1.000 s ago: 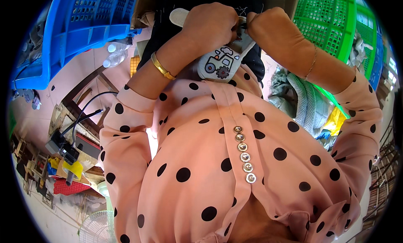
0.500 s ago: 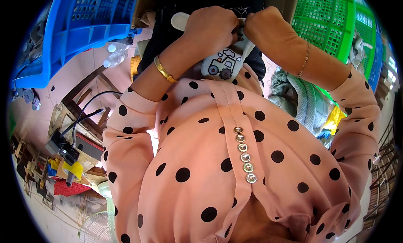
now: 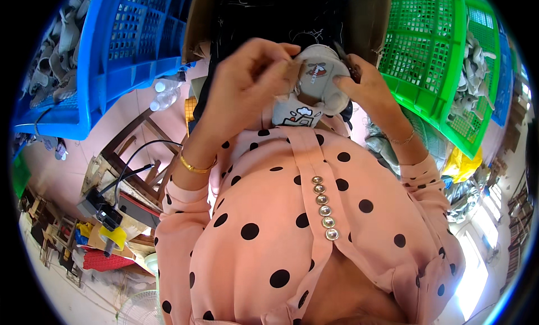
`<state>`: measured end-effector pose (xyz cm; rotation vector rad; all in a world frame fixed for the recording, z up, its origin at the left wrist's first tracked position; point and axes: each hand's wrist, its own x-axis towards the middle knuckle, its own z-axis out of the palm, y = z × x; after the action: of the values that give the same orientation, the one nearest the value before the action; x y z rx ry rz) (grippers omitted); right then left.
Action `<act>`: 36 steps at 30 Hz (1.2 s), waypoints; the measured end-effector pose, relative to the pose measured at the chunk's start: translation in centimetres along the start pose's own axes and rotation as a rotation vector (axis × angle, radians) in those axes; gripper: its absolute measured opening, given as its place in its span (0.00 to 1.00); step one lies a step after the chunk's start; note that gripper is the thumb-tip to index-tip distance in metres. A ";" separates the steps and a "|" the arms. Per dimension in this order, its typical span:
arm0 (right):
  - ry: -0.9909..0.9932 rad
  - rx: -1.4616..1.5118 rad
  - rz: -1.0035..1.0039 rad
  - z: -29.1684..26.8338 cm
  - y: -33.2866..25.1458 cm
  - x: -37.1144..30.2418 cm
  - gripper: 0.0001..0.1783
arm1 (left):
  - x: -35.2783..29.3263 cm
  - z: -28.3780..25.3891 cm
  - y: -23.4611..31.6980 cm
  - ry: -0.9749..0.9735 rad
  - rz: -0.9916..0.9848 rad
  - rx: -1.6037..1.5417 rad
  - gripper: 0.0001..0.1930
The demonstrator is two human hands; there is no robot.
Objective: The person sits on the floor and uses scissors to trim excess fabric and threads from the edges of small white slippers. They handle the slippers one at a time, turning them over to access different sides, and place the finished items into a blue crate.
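A small grey child's shoe (image 3: 317, 90) with a cartoon vehicle on its outside is held in front of my belly. Its opening faces up and a helicopter picture shows inside. My right hand (image 3: 368, 88) grips the shoe's right side, thumb pressed on the rim. A dark pointed tool (image 3: 340, 50), perhaps thread snips, sticks up from the same hand, mostly hidden. At the shoe's left edge is my left hand (image 3: 247, 81), its fingers curled in and drawn together. Those fingertips are blurred, and what they pinch, if anything, cannot be made out.
A blue plastic crate (image 3: 84, 72) with grey pieces stands at the left, a green crate (image 3: 418, 44) at the right. Loose threads lie on the dark cloth (image 3: 269, 22) beyond my hands. Plastic bottles (image 3: 164, 95) and a wooden stool (image 3: 135, 131) are on the left.
My hands have moved apart from close together over the shoe. The shoe has tipped so its opening and inside show. My right elbow has come in and down.
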<state>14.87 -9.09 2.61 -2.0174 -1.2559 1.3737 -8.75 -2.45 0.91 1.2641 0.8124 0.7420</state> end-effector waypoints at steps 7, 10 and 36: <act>0.199 -0.136 -0.272 -0.3 -2.7 -1.4 0.14 | 2.5 -3.5 3.4 0.480 0.460 1.042 0.20; 0.215 -0.163 -0.360 -0.4 -3.0 -1.4 0.14 | 2.3 -3.2 4.8 0.107 0.311 0.659 0.26; 0.054 0.314 -0.284 -3.1 1.3 11.8 0.19 | -21.0 -6.6 3.2 1.512 -0.143 1.233 0.18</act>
<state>19.60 0.60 -3.25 -1.5875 -1.1673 1.2785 -25.51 -16.27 5.75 1.4762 2.8700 1.0791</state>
